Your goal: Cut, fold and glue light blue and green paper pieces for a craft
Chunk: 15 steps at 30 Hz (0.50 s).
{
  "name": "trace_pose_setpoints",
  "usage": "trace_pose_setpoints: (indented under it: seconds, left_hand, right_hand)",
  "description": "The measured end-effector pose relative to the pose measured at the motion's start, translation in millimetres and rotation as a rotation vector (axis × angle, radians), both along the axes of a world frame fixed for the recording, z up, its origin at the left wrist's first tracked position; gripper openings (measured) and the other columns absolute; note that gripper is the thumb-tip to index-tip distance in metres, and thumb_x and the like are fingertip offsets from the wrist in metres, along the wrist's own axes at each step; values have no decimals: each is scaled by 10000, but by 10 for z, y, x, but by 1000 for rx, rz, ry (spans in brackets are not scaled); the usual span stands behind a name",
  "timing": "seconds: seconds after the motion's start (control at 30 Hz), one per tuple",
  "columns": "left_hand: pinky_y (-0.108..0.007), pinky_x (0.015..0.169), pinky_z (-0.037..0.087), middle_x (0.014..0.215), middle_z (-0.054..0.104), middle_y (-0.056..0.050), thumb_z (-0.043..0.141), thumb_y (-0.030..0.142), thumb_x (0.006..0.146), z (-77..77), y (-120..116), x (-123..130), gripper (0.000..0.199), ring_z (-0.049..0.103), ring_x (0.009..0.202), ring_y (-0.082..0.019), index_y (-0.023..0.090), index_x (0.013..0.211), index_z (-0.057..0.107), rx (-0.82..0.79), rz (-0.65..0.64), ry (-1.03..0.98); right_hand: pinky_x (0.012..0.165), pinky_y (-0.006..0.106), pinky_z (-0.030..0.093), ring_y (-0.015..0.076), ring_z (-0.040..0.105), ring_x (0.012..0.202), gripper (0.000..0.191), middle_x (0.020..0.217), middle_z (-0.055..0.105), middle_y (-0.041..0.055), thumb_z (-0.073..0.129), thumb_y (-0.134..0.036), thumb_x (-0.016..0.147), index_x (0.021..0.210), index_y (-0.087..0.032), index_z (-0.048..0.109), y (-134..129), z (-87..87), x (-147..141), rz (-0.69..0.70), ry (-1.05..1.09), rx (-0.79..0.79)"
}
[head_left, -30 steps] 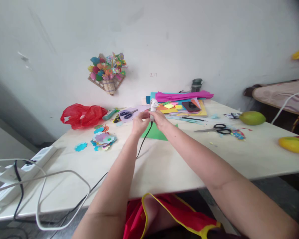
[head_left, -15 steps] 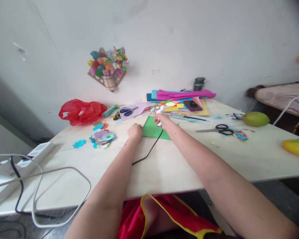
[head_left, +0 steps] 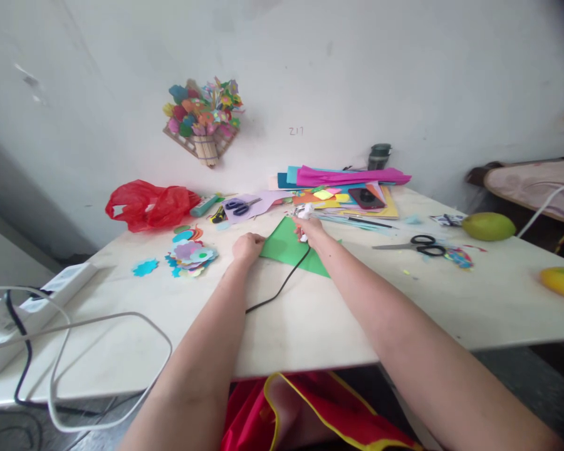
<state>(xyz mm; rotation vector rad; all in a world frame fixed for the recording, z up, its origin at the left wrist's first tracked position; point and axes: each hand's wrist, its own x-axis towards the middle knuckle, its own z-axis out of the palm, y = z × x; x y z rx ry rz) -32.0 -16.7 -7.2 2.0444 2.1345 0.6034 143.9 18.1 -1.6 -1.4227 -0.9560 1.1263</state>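
Observation:
A green sheet of paper or felt (head_left: 278,243) lies on the table between my hands. My left hand (head_left: 248,248) is closed on its left corner. My right hand (head_left: 311,230) wraps round a white glue gun (head_left: 305,213) above the sheet. From the gun's grip a black cord (head_left: 286,282) runs over the sheet and table, then under my left forearm. The gun's nozzle tip is too small to make out.
Paper cut-outs (head_left: 190,255) and a red bag (head_left: 150,205) lie left. Scissors (head_left: 416,244), a green mango (head_left: 487,226) and a yellow fruit (head_left: 561,283) are right. Behind are more scissors (head_left: 239,205), a phone (head_left: 366,198) and coloured sheets (head_left: 348,176). A power strip (head_left: 59,294) with cables sits front left.
My left hand has shifted slightly left and the green sheet's left corner has moved with it. The glue gun stays in my right hand. The camera view has shifted a little.

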Motion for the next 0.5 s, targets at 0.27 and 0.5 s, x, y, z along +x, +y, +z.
trace_pose_setpoints:
  seconds: [0.27, 0.5]
  left_hand:
    - [-244, 723, 441, 953, 681, -10, 526, 322, 724, -9, -7, -17, 276, 602, 883, -187, 298, 950, 683, -14, -6, -57]
    - [-241, 737, 438, 928, 687, 8, 570, 333, 698, -24, 66, -62, 252, 605, 855, -170, 309, 920, 688, -84, -2, -185]
  right_hand:
    - [316, 229, 395, 96, 439, 354, 162, 471, 454, -43, 599, -266, 744, 704, -159, 484, 144, 53, -42, -9, -2, 0]
    - [310, 240, 390, 109, 449, 360, 172, 503, 448, -43, 622, -272, 715, 803, -170, 514, 209, 63, -60, -37, -23, -10]
